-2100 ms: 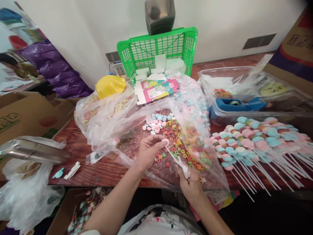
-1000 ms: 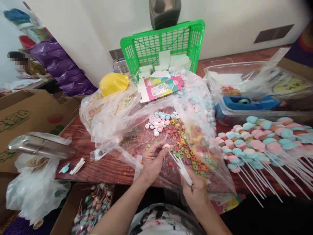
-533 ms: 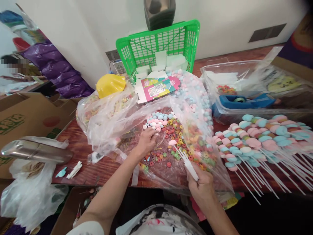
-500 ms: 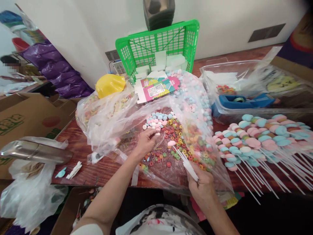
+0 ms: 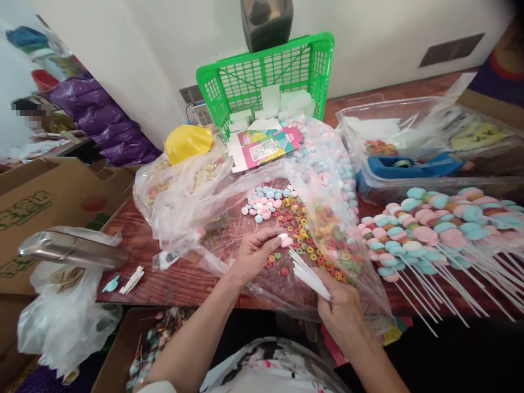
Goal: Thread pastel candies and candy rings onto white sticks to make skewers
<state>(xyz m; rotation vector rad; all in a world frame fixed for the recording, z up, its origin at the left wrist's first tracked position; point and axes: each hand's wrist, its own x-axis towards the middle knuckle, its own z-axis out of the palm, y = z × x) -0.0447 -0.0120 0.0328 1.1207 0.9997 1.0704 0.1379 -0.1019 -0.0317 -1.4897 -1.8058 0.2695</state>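
Note:
My right hand [image 5: 339, 305] is wrapped round a bundle of white sticks [image 5: 307, 275], and one stick bears a pink candy [image 5: 287, 242] at its tip. Between thumb and forefinger my left hand [image 5: 256, 254] pinches a pale marshmallow candy [image 5: 282, 237], right beside the pink one. Beyond the hands, pink, blue and white marshmallow candies [image 5: 266, 202] and coloured ring candies [image 5: 297, 218] lie on clear plastic [image 5: 229, 240]. Finished-looking candy skewers [image 5: 426, 234] are piled at the right.
A green basket [image 5: 262, 68] stands at the back, with a printed carton [image 5: 262, 148] before it. A blue tape dispenser [image 5: 413, 166] sits right, a steel flask [image 5: 73, 251] left. Cardboard boxes [image 5: 57, 213] stand far left, where a person [image 5: 35, 114] is partly seen.
My left hand has moved right and nearer, from the marshmallow candies to the stick's tip, with a pale candy in its fingers. My right hand has hardly moved. The view has shifted slightly.

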